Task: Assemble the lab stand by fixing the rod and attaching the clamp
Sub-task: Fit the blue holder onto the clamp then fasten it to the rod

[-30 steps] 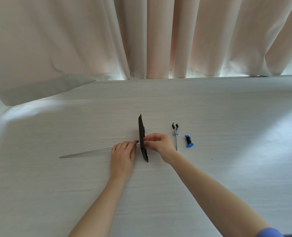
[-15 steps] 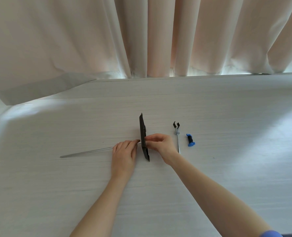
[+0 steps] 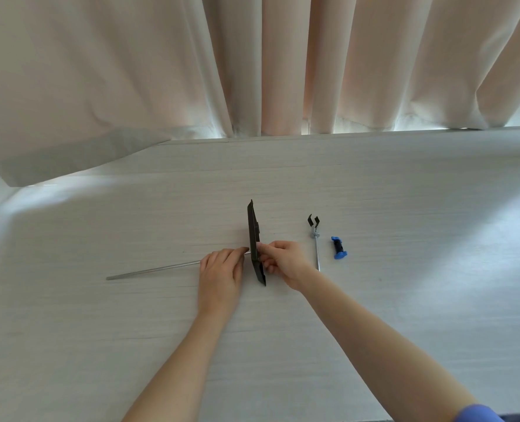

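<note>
Rod, thin silver metal [image 3: 153,270], unmoved this past second: my left hand [image 3: 220,271] grips it, my right hand [image 3: 283,261] pinches the upended black base plate [image 3: 255,239]; threading continues.

Black base plate [image 3: 254,236], silver rod [image 3: 152,271], blue clamp holder [image 3: 339,247], beige curtain [image 3: 131,56]

Both forearms outstretched — left hand [image 3: 220,269] curled palm-down, right hand [image 3: 283,261] pinching, fingertips nearly meeting.
</note>
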The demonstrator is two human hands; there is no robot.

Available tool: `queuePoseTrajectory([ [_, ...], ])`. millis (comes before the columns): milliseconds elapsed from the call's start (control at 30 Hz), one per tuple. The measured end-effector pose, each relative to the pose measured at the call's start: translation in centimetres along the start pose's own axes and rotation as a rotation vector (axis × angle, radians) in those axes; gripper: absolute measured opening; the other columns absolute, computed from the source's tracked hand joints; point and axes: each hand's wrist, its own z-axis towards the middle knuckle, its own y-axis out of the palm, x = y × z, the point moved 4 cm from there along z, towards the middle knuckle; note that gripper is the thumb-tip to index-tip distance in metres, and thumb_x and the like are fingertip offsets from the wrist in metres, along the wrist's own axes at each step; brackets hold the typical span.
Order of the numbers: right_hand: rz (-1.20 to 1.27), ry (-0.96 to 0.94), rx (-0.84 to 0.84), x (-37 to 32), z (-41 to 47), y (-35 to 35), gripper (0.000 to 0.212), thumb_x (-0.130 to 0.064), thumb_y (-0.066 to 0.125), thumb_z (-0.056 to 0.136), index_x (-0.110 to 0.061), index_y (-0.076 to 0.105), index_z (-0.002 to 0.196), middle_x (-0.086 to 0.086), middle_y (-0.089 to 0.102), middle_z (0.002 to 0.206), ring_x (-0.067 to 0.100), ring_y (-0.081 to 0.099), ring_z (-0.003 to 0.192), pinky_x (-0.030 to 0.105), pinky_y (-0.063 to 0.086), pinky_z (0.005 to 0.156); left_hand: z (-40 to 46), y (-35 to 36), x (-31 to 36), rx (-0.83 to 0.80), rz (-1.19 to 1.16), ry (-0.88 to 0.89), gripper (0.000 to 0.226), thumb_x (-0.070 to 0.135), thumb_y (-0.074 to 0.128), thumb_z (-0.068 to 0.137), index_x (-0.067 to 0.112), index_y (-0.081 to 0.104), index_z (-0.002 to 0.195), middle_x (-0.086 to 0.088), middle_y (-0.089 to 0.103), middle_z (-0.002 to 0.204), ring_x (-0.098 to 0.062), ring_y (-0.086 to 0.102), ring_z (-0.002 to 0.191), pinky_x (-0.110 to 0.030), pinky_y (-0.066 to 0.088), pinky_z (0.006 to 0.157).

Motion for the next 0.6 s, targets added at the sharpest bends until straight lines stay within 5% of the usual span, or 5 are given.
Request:
queuePoseTrajectory([
  [267, -0.202, 0.010, -0.017, -0.4, -0.3, 1.2, 0.040, -0.024, 0.045, 0.095, -0.014, 0.045, 0.056, 0.002, 0.040, 0.054, 0.004, 0.030, 0.025, 0.013, 0.023, 0.030, 0.0, 0.0, -0.1, -0.004, -0.005, 0.001, 0.020, 0.013, 0.053, 0.091, 0.018, 0.065, 0.106, 0.002, 0.068, 0.091, -0.022, 0.058, 0.087, -0.026, 0.030, 0.085],
  [433, -0.313, 0.013, -0.043, -0.4, -0.3, 1.0, 0.048, -0.038, 0.038, 0.096, -0.012, 0.050, 0.058, 0.006, 0.048, 0.053, 0.013, 0.039, 0.033, 0.016, 0.027, 0.034, 0.0, 0.0, 0.0, 0.004, 0.001, 0.014, 0.019, 0.012, 0.054, 0.091, 0.018, 0.065, 0.105, 0.002, 0.068, 0.090, -0.022, 0.058, 0.085, -0.025, 0.029, 0.083],
  [600, -0.324, -0.040, -0.101, -0.3, -0.5, 0.6, 0.023, -0.033, 0.046, 0.093, -0.012, 0.046, 0.085, 0.006, 0.053, 0.057, 0.017, 0.048, 0.036, 0.020, 0.033, 0.033, 0.0, 0.0, 0.0, 0.016, 0.008, 0.020, 0.019, 0.013, 0.054, 0.090, 0.017, 0.065, 0.104, 0.001, 0.068, 0.089, -0.023, 0.059, 0.084, -0.027, 0.030, 0.083],
])
